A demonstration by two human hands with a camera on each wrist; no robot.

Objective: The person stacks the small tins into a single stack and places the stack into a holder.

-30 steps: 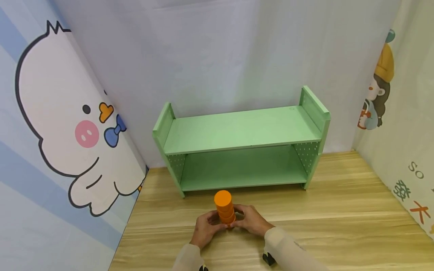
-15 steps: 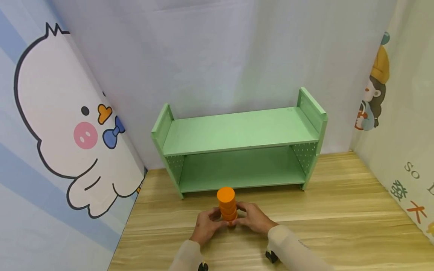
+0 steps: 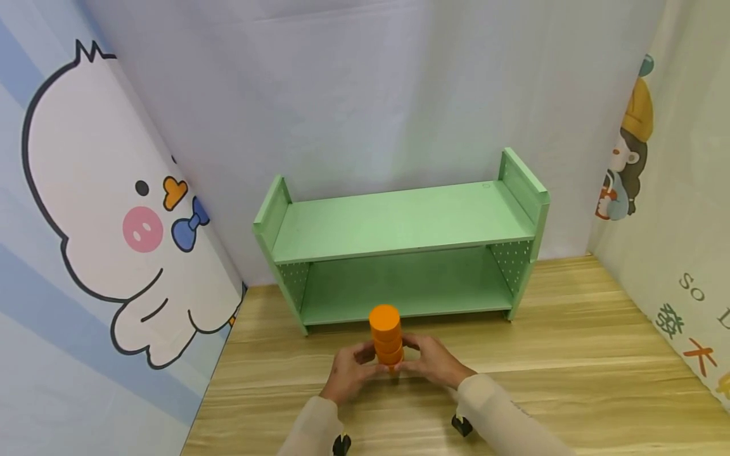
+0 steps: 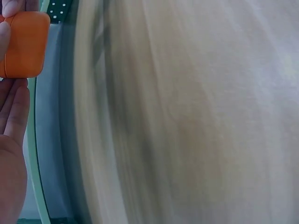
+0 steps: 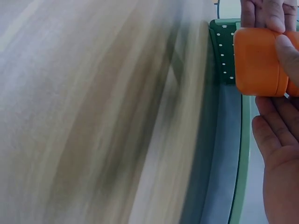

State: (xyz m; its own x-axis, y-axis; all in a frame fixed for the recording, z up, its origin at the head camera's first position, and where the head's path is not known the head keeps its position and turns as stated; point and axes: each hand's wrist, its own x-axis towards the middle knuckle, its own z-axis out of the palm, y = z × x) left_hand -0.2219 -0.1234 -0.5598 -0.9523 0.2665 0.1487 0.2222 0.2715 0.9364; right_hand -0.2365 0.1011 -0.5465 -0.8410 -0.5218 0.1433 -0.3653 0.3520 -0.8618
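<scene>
A stack of orange round pieces (image 3: 386, 329), with a flat round top and seams between its segments, stands upright in front of the green shelf. Around its lower part, my left hand (image 3: 349, 373) grips from the left and my right hand (image 3: 435, 362) from the right, thumbs on the near side. In the left wrist view the rounded end of the orange stack (image 4: 28, 44) lies between the fingers (image 4: 17, 109) and thumb. The right wrist view has the same orange stack (image 5: 257, 60) between thumb and fingers (image 5: 268, 135). What the pieces are cannot be told.
A two-tier green shelf (image 3: 393, 221) with perforated side panels stands just beyond the stack on a wood-grain table (image 3: 570, 354). Cloth backdrops with cartoon prints hang behind and at both sides. Black straps (image 3: 462, 424) sit at the wrists.
Both hands have moved the orange stack slightly to the right and up in the head view, toward the shelf. Their grip on it stays the same. The head view has shifted a little.
</scene>
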